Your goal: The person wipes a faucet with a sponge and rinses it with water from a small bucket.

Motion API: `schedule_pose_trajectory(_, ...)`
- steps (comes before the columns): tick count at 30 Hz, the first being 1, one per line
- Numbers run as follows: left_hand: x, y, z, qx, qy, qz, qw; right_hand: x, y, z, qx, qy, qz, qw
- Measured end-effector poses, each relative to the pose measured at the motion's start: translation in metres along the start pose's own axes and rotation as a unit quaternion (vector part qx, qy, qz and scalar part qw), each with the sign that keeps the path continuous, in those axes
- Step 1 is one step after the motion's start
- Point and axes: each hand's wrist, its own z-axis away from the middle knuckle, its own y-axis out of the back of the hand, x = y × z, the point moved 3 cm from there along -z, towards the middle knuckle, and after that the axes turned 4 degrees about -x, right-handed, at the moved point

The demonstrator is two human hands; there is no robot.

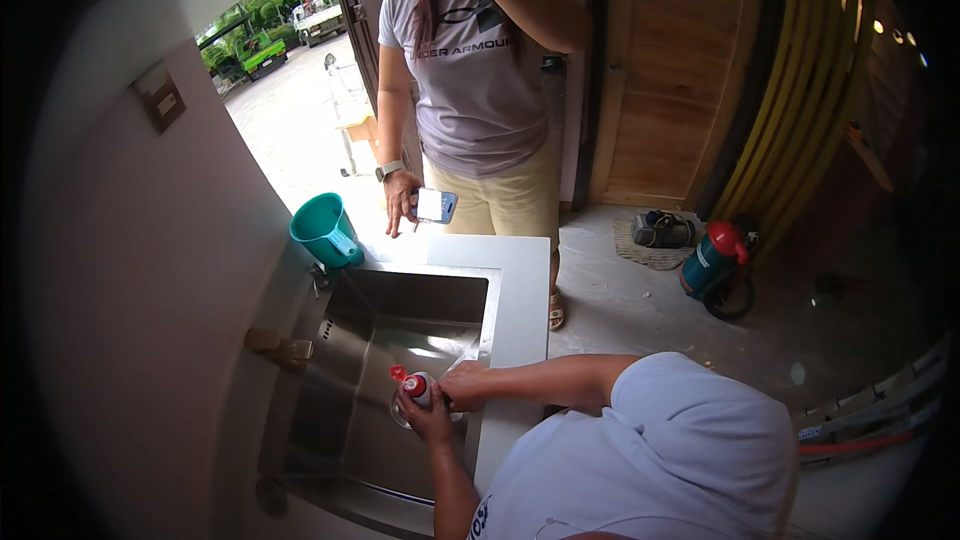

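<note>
My left hand (426, 418) is wrapped around a small plastic bottle (424, 384) over the stainless steel sink (360, 420). The bottle's red flip-top cap (399, 373) hangs open, its mouth facing up towards me. Beside the bottle, my right hand (463, 384) is curled close against its side. Its fingertips are hidden, so I cannot tell whether it grips anything. Below both hands, the round drain (400, 414) is partly covered.
A teal plastic dipper (326, 229) stands on the white counter (519, 292) at the sink's far corner. Across the counter, a person (480, 90) holds a phone (435, 206). A box-shaped brassy fixture (279, 349) juts over the sink's left side. A teal-and-red canister (712, 259) stands on the floor.
</note>
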Motion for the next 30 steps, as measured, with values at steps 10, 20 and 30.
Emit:
schedule_pose_trajectory(10,-0.004,-0.004,0.0,-0.005,0.013,-0.007,1.0,0.0,0.002,0.001,-0.007,-0.002,0.007,1.0)
schedule_pose_trajectory(20,-0.014,0.0,-0.004,-0.016,0.01,-0.021,1.0,-0.008,0.011,0.003,-0.011,-0.01,0.003,1.0)
schedule_pose_trajectory(30,-0.009,-0.001,-0.002,-0.012,0.001,-0.004,1.0,-0.004,0.013,0.005,-0.009,-0.017,0.003,1.0)
